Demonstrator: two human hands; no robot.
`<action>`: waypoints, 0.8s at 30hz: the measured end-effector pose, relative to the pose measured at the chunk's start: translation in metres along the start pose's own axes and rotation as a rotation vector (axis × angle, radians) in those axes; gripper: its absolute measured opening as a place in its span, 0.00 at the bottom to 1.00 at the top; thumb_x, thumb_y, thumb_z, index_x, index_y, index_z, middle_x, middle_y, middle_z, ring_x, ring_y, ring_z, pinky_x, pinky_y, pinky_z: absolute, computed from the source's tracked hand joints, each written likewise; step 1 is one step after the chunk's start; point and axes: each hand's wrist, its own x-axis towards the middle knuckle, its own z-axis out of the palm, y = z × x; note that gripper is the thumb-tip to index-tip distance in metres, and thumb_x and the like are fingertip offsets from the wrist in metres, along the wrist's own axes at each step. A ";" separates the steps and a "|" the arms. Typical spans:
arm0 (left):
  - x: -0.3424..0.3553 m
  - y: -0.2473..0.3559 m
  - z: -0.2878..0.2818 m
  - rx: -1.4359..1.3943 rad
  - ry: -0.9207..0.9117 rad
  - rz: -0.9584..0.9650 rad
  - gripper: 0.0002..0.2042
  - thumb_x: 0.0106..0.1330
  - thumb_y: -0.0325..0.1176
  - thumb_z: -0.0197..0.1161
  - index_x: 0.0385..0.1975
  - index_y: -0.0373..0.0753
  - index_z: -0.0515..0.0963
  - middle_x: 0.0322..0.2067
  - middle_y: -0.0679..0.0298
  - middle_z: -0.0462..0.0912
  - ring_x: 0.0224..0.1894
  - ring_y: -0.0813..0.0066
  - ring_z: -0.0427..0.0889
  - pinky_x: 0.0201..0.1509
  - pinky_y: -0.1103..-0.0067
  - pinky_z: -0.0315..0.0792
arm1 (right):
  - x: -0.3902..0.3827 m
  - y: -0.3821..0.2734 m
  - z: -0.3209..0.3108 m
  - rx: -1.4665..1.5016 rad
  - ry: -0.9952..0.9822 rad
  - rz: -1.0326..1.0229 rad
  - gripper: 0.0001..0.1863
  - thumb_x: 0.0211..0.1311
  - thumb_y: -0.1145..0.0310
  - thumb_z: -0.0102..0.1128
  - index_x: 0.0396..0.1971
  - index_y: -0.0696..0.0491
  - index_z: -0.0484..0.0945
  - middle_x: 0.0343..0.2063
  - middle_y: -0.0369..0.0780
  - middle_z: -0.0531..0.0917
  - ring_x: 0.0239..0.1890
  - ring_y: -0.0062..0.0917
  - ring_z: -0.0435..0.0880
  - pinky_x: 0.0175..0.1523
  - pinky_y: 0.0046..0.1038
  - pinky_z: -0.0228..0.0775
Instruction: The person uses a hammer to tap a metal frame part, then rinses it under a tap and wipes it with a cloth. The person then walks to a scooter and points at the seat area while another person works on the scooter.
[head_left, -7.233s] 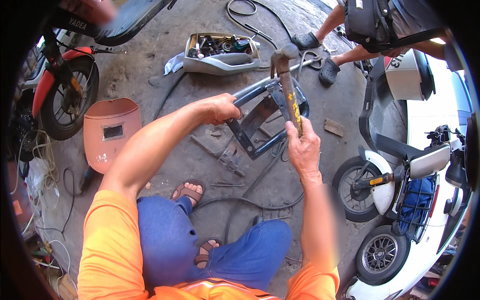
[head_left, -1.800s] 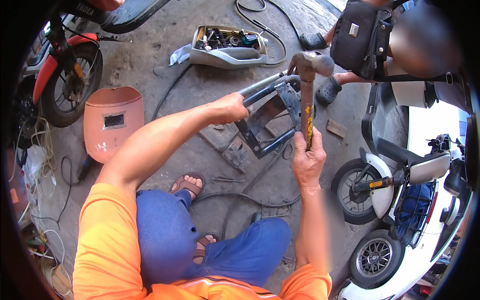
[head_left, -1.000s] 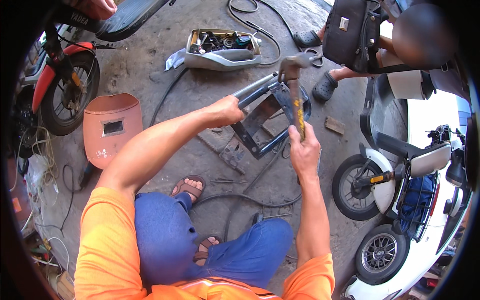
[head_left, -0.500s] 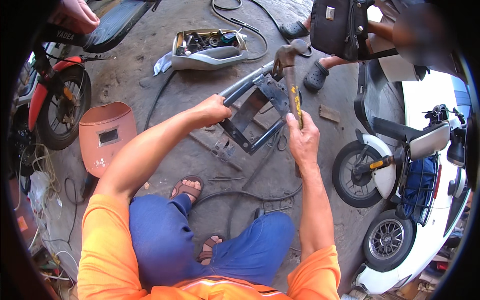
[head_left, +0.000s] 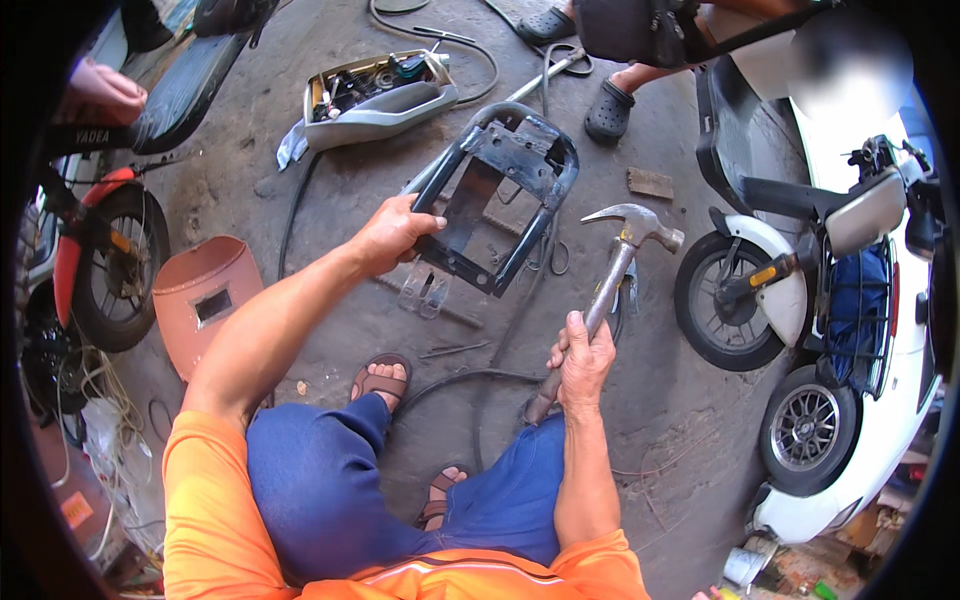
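My left hand (head_left: pixel 390 235) is closed round the left rail of a black metal frame (head_left: pixel 515 155), thumb on top. The frame is a rounded tubular loop with a perforated plate across its far end. It is held above the floor, tilted. In my right hand (head_left: pixel 583 362) is a claw hammer (head_left: pixel 603 290), gripped low on its worn handle. Its head is up, claw pointing left, to the right of the frame and apart from it. Under the frame, a small metal bracket (head_left: pixel 425 290) and thin rods lie on the floor, partly hidden.
A grey casing (head_left: pixel 385 118) filled with tools and parts lies beyond the frame. On the left are a reddish welding mask (head_left: pixel 207 295) and a red scooter (head_left: pixel 85 225). A person's dark clog (head_left: pixel 608 112) stands far right of centre. White scooter (head_left: pixel 780 290) at right; cables (head_left: pixel 450 378) cross the floor.
The hammer has come away from the frame's far corner, down and to the right, its head turned. The frame has rotated so its opening shows more fully. My left hand keeps its hold.
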 end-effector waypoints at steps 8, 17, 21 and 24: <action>0.003 0.008 -0.015 -0.168 -0.047 0.005 0.08 0.58 0.35 0.63 0.28 0.43 0.69 0.18 0.73 0.65 0.12 0.87 0.59 0.11 0.86 0.51 | -0.001 -0.004 -0.005 -0.036 0.012 -0.069 0.14 0.62 0.63 0.60 0.30 0.56 0.68 0.15 0.33 0.70 0.11 0.14 0.67 0.15 0.18 0.61; -0.007 -0.001 -0.042 -0.213 0.015 -0.086 0.08 0.59 0.33 0.62 0.28 0.44 0.67 0.17 0.74 0.64 0.12 0.88 0.56 0.12 0.86 0.46 | 0.004 -0.012 0.015 -0.159 -0.149 -0.183 0.16 0.64 0.58 0.58 0.27 0.55 0.68 0.12 0.32 0.69 0.12 0.14 0.68 0.17 0.19 0.59; -0.006 -0.004 -0.047 -0.222 -0.005 -0.134 0.09 0.60 0.33 0.62 0.27 0.44 0.67 0.16 0.74 0.64 0.11 0.87 0.55 0.12 0.86 0.46 | 0.018 -0.027 0.031 -0.245 -0.203 -0.316 0.17 0.66 0.56 0.54 0.28 0.55 0.68 0.14 0.32 0.70 0.13 0.13 0.67 0.17 0.18 0.60; -0.003 -0.006 -0.045 -0.220 -0.009 -0.131 0.08 0.60 0.33 0.62 0.27 0.44 0.68 0.15 0.73 0.64 0.11 0.87 0.54 0.12 0.85 0.46 | 0.028 -0.038 0.043 -0.328 -0.205 -0.431 0.17 0.67 0.56 0.53 0.29 0.56 0.69 0.15 0.32 0.70 0.13 0.13 0.67 0.17 0.17 0.59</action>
